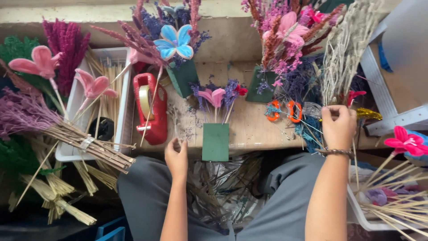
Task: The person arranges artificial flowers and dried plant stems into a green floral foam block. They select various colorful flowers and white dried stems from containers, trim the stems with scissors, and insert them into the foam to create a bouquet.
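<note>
A green foam block (216, 142) stands at the near edge of the wooden bench (249, 129), with pink, purple and red dried flowers (217, 96) stuck in its top. My left hand (177, 157) rests loosely curled on the bench edge just left of the block and holds nothing that I can see. My right hand (339, 126) is closed around the stems of a pale grey-beige dried grass bunch (345, 49) at the right of the bench.
A red tape dispenser (150, 108) lies left of the block. Orange-handled scissors (284, 110) lie near the right hand. White trays (71, 149) of sticks and pink fabric flowers stand left and right (356, 214). Finished arrangements in green foam (183, 76) line the back.
</note>
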